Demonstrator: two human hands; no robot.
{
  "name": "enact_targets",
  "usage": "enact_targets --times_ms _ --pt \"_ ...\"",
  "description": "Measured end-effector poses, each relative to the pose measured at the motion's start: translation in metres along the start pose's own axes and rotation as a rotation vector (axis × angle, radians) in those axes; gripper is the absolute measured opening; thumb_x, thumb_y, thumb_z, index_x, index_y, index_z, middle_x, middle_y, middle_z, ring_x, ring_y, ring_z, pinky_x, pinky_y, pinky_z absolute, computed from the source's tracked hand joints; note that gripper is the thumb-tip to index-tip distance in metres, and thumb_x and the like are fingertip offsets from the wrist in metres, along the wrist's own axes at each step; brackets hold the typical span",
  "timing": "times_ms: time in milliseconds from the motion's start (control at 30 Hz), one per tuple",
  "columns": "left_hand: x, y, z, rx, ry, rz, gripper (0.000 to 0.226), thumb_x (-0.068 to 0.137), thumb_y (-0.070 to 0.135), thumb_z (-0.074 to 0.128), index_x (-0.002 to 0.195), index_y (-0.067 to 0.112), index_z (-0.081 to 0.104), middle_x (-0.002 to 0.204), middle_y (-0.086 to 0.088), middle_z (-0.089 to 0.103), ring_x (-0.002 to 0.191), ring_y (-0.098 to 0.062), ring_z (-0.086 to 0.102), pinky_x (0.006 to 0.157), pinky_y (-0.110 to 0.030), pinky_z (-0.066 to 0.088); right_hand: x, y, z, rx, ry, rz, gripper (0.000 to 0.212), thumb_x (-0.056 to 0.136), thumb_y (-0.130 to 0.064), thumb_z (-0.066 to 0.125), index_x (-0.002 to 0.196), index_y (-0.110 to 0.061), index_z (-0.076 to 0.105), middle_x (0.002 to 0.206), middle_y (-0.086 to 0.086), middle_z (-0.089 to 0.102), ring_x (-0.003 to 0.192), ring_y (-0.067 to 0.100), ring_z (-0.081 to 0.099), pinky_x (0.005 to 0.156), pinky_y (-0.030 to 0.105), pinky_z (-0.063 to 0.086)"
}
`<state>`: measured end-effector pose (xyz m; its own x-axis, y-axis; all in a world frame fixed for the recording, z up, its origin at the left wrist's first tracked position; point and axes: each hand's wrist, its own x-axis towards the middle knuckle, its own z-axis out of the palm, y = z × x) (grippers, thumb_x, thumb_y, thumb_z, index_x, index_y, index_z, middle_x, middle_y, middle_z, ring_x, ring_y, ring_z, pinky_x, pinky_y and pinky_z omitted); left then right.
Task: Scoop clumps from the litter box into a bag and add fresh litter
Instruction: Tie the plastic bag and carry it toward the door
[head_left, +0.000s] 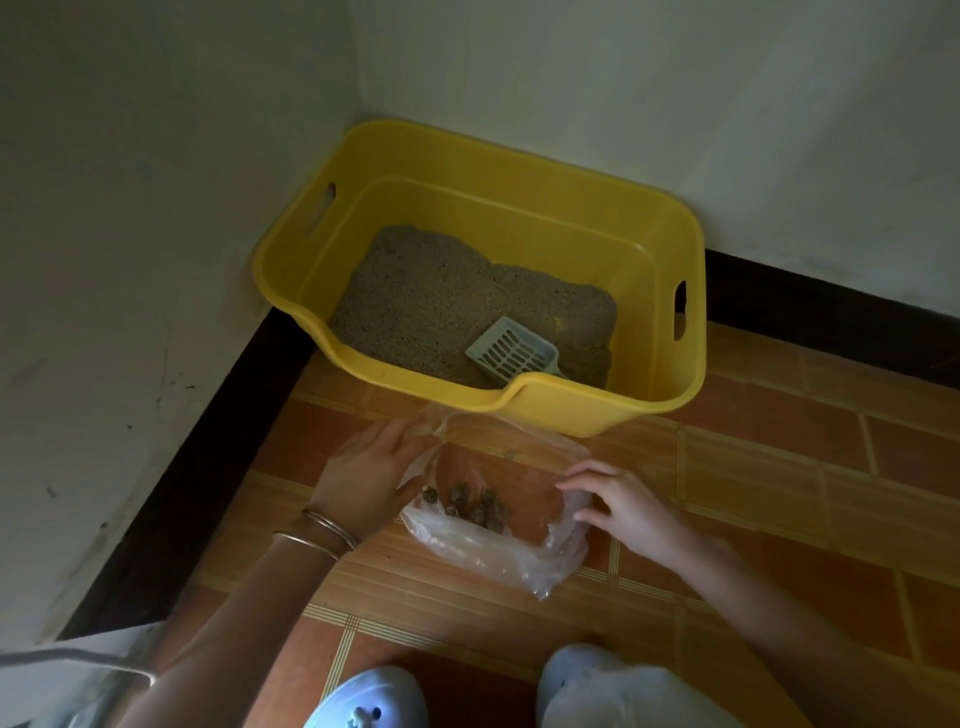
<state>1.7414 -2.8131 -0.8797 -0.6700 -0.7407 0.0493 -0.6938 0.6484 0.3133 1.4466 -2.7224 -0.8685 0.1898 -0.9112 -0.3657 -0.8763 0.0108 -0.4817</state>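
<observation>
On the orange tiled floor (779, 467), the left hand (363, 470) pinches the clear plastic bag (498, 556) holding dark clumps (470, 506); the right hand (631, 506) rests on its rim, fingers spread. The grey slotted scoop (511, 352) lies in the yellow plastic litter box (597, 410).

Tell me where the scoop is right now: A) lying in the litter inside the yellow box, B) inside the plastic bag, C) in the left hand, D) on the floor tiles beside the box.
A: the grey scoop lies on the litter in the yellow box, near its front wall, while the left hand and right hand are both on the plastic bag on the floor.
</observation>
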Motion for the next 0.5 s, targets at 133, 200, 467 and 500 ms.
enact_targets --times_ms 133,200,467,500 --pt "0.0041 -0.0023 0.0052 0.05 -0.087 -0.034 0.069 0.048 0.017 0.089 0.112 0.024 0.065 0.109 -0.003 0.065 0.084 -0.025 0.065 0.058 -0.032 0.053 0.0048 0.0043 0.0001 -0.12 -0.064 0.013 0.043 0.083 -0.02 0.065 0.125 -0.024 0.056 0.129 -0.005 0.051 0.122 0.014 0.042 0.107 0.029 0.029" --pt "0.0055 -0.0042 0.0067 0.056 -0.088 -0.024 0.072 0.045 0.019 0.09 0.112 0.024 0.065 0.105 -0.001 0.066 0.082 -0.024 0.065 0.058 -0.032 0.053 0.0061 0.0054 -0.001 -0.252 -0.081 -0.017 0.045 0.083 -0.03 0.065 0.126 -0.03 0.054 0.127 -0.01 0.054 0.116 0.014 0.041 0.1 0.031 0.03" --pt "0.0038 -0.0071 0.0071 0.091 -0.005 -0.01 0.053 0.041 0.018 0.091 0.091 0.021 0.072 0.083 0.002 0.067 0.077 -0.024 0.064 0.063 -0.03 0.049 0.0082 -0.0026 -0.006 -0.189 -0.054 -0.125 0.015 0.077 -0.036 0.068 0.09 -0.03 0.071 0.087 -0.02 0.051 0.097 0.011 0.037 0.086 0.031 0.028" --pt "0.0033 -0.0067 0.0061 0.092 0.017 -0.003 0.047 0.042 0.016 0.09 0.085 0.021 0.072 0.08 0.002 0.066 0.076 -0.024 0.063 0.063 -0.03 0.048 0.0072 -0.0039 -0.0079 -0.136 -0.027 -0.127 0.013 0.075 -0.035 0.07 0.086 -0.029 0.072 0.085 -0.019 0.053 0.095 0.012 0.039 0.087 0.031 0.031"
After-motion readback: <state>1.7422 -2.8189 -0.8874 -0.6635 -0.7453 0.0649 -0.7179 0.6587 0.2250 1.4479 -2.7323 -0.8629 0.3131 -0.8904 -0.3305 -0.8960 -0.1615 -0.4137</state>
